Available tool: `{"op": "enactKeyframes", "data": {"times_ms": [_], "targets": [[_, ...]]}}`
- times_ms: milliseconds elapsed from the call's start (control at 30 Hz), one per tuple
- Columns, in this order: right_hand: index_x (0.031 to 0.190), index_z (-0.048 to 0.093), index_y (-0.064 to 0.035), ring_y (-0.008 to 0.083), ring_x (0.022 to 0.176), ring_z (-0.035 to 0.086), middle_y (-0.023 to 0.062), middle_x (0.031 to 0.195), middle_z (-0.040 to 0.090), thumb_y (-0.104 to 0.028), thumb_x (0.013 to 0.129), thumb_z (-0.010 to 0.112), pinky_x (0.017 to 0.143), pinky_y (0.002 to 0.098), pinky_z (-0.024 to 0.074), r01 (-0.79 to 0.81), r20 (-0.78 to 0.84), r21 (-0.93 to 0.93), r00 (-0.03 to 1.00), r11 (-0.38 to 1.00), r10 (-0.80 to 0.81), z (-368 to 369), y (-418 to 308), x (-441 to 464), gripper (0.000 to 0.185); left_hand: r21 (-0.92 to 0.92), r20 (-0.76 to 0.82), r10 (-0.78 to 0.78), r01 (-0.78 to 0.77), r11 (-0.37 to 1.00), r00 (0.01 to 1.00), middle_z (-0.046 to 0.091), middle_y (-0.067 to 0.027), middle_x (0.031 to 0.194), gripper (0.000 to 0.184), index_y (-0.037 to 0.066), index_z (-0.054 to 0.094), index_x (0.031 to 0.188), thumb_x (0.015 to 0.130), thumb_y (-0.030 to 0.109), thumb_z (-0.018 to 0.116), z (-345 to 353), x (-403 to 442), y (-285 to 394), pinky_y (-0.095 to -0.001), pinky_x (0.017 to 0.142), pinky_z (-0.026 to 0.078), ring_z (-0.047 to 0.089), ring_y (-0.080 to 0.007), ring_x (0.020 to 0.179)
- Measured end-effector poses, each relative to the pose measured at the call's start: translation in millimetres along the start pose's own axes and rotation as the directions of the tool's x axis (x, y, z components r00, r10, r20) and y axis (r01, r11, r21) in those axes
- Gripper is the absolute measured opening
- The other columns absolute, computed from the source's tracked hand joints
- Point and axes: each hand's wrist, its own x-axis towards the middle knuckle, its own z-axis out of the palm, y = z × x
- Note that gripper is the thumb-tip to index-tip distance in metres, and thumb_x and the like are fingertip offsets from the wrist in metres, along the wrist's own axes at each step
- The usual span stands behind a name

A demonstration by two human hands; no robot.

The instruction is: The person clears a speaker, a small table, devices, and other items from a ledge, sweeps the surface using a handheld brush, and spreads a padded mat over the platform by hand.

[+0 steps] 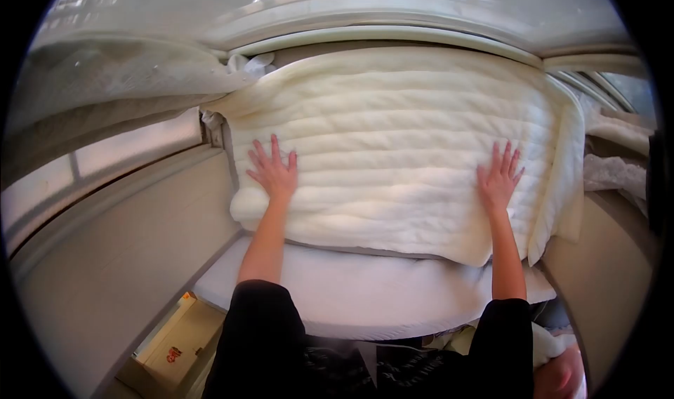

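Note:
A cream quilted pad [393, 146] with stitched rows is spread in front of me, reaching back to the window ledge. My left hand [277, 174] lies flat near its left side, fingers spread. Toward the right side, my right hand [499, 181] also rests flat on the quilting with its fingers apart. Neither hand grips anything. The pad's right edge is folded over, and its near edge lies in uneven waves. Below that edge shows a white sheeted mattress [365, 280].
Beige panels [126, 258] stand at the left and right. A window [393, 6] runs along the back, with bunched curtains [126, 69] at left and lace fabric [614, 174] at right. A yellowish box [179, 343] sits low at left.

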Motion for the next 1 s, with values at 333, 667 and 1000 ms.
{"op": "enactKeyframes", "data": {"times_ms": [333, 667, 1000], "targets": [[0.155, 0.043, -0.0193, 0.0371, 0.153, 0.025, 0.0147, 0.163, 0.033, -0.035, 0.093, 0.065, 0.121, 0.0649, 0.0145, 0.024, -0.111, -0.042, 0.993, 0.999, -0.028, 5.7, -49.1, -27.1, 0.068, -0.025, -0.022, 0.021, -0.022, 0.999, 1.0, 0.014, -0.012, 0.171, 0.072, 0.031, 0.034, 0.161, 0.098, 0.061, 0.054, 7.2, 7.3, -58.4, -0.0735, 0.116, 0.016, 0.015, -0.043, 0.155], [0.152, 0.043, -0.0119, 0.0296, 0.094, 0.064, 0.0134, 0.115, 0.058, -0.029, 0.069, 0.089, 0.072, 0.0381, 0.0554, 0.333, -0.165, 0.747, 0.931, 0.575, -0.326, -60.0, -441.2, 75.6, 0.096, -0.166, -0.043, -0.087, 0.079, 0.983, 0.995, 0.017, -0.0095, 0.171, 0.069, 0.034, 0.042, 0.157, 0.094, 0.057, 0.058, 3.3, -1.6, -51.1, -0.0705, 0.12, 0.01, 0.013, -0.0399, 0.156], [0.143, 0.049, -0.0119, 0.038, 0.138, 0.035, 0.0152, 0.146, 0.046, -0.052, 0.047, 0.098, 0.113, 0.0556, 0.0242, 0.179, -0.21, 0.799, 0.978, 0.574, -0.013, -61.9, -642.6, 153.4, 0.114, -0.283, -0.023, -0.124, 0.113, 0.952, 0.992, 0.024, -0.0099, 0.17, 0.068, 0.038, 0.05, 0.151, 0.086, 0.052, 0.064, 1.5, 2.6, -55.3, -0.0684, 0.122, 0.007, 0.014, -0.0384, 0.157]]}}
